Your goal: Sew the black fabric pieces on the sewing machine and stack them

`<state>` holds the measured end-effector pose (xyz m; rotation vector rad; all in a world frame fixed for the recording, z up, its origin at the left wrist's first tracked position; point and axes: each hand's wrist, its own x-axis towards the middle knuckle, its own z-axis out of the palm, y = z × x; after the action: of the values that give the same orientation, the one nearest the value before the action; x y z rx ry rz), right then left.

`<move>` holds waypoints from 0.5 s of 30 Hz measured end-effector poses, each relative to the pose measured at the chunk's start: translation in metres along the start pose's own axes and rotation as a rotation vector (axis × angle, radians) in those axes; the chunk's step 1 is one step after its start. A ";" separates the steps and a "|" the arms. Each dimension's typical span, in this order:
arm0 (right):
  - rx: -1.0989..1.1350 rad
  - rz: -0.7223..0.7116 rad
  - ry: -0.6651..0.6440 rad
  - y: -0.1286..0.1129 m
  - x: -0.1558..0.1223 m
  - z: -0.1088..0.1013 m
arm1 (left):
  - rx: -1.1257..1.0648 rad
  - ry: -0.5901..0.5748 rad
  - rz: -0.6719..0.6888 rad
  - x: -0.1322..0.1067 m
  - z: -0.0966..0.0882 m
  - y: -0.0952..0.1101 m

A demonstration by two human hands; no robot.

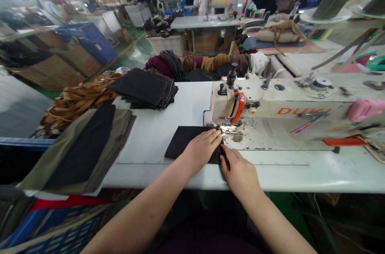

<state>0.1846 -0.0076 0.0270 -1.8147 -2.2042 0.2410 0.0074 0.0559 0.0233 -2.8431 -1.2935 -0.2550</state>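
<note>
A black fabric piece [182, 142] lies flat on the sewing table, its right edge by the needle area of a white sewing machine [258, 97]. My left hand [203, 148] rests flat on top of the fabric, fingers stretched toward the presser foot [221, 128]. At the fabric's right edge, my right hand [240, 170] has its thumb and index finger curled on the border, seemingly pinching it. The underside of the fabric and the needle tip are hidden. A stack of similar black pieces [142, 85] sits at the table's far left.
Olive and black fabric panels [81, 150] overhang the table's left end. Tan straps [81, 97] pile up beyond them. Rolled cloths [210, 63] line the far edge. A pink object [367, 109] is on the machine body. Other people work farther back.
</note>
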 end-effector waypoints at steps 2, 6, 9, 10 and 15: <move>0.003 0.002 0.004 0.001 0.000 0.001 | -0.005 0.001 0.000 0.001 0.000 0.000; 0.043 0.006 -0.001 0.003 -0.001 0.000 | -0.010 0.015 -0.006 0.001 0.000 0.000; 0.097 0.013 -0.008 0.005 -0.001 -0.001 | -0.008 0.033 -0.012 0.000 0.000 0.001; 0.110 0.017 -0.011 0.006 -0.001 -0.002 | -0.007 0.034 -0.012 0.001 -0.001 0.000; 0.143 0.040 -0.023 0.007 -0.001 -0.002 | 0.013 0.027 -0.009 0.001 -0.003 -0.001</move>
<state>0.1914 -0.0069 0.0264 -1.7878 -2.1087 0.4189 0.0069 0.0577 0.0260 -2.8142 -1.2986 -0.2829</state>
